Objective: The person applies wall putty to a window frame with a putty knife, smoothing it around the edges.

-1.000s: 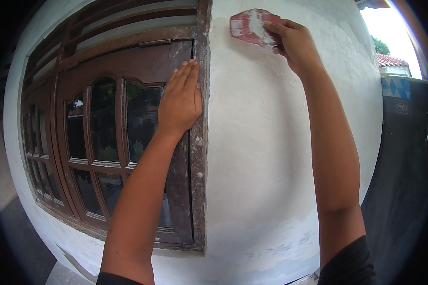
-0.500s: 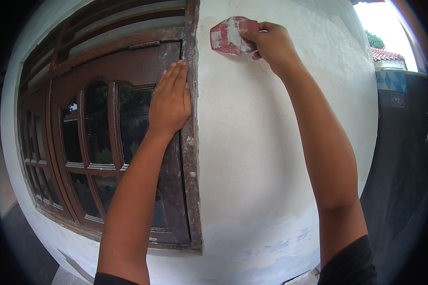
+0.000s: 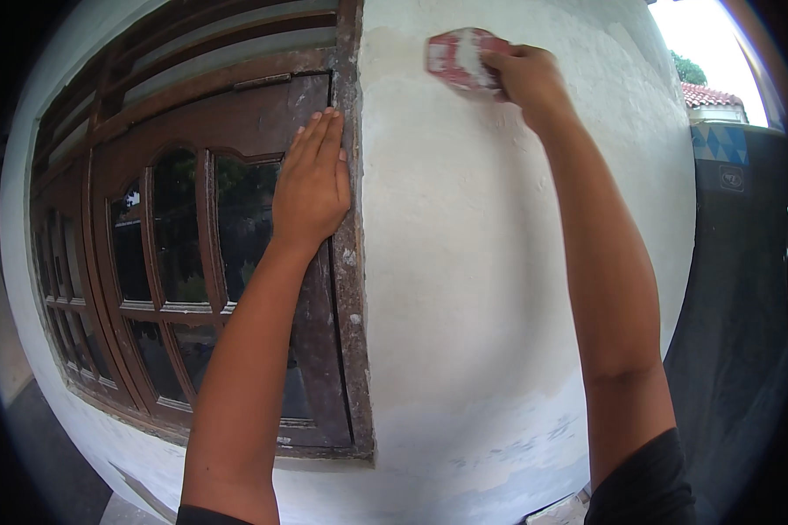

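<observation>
My right hand (image 3: 534,86) grips a red plastic putty scraper (image 3: 449,59) smeared with white filler, thumb on its face. The scraper is up against the pale plastered wall (image 3: 451,254), high and right of the window; motion blurs it a little. My left hand (image 3: 313,188) lies flat with fingers stretched upward, resting at the right edge of the brown wooden window (image 3: 311,105), by its worn frame (image 3: 348,262). It holds nothing.
Dark glass panes (image 3: 181,227) fill the window on the left. A large dark tank-like object (image 3: 731,262) with a blue and white band stands beyond the wall's right side. A tiled roof (image 3: 709,96) shows outside. Bluish-white patches (image 3: 517,451) mark the lower wall.
My right hand has moved the putty scraper to the right across the upper wall. My left hand stays in place at the window.
</observation>
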Available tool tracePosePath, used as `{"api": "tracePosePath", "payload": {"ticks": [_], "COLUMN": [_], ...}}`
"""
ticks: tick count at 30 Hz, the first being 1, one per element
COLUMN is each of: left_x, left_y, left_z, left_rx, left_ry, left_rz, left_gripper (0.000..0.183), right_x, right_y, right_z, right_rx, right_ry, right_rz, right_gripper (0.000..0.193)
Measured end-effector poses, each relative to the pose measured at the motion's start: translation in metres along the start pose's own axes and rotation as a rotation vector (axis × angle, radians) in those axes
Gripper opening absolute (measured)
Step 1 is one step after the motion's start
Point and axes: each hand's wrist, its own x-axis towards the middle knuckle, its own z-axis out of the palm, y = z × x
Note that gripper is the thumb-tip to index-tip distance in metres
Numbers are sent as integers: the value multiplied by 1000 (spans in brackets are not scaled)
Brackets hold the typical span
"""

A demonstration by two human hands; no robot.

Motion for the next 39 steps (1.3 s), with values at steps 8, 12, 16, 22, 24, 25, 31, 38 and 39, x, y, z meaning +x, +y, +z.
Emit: {"api": "tracePosePath", "payload": {"ticks": [8, 12, 16, 22, 24, 25, 31, 38, 39], "left_x": [3, -2, 3, 1, 1, 1, 3, 3, 3], "left_y": [3, -5, 2, -3, -2, 0, 2, -1, 1], "left_z": [1, -4, -1, -2, -3, -2, 0, -2, 1], "left_rx": [-20, 14, 12, -15, -8, -10, -3, -16, -17], "left_ry": [-6, -10, 15, -10, -7, -10, -7, -9, -11], "left_rz": [4, 5, 11, 7, 3, 3, 1, 4, 6], "left_gripper": [44, 44, 44, 44, 44, 44, 44, 44, 44], "right_x": [-5, -8, -10, -24, -7, 1, 2, 2, 15], "right_y": [-16, -4, 8, -49, -32, -17, -13, -45, -28], "right_z": [17, 10, -28, 32, 24, 16, 5, 39, 30], "right_rx": [194, -41, 249, 19, -10, -40, 226, 0, 33], "right_ry": [-135, -59, 43, -180, -130, -83, -42, -157, -91], "right_rz": [-41, -8, 80, -79, -63, -43, -56, -71, -52], "right_gripper": [42, 42, 37, 39, 39, 38, 36, 33, 32]}}
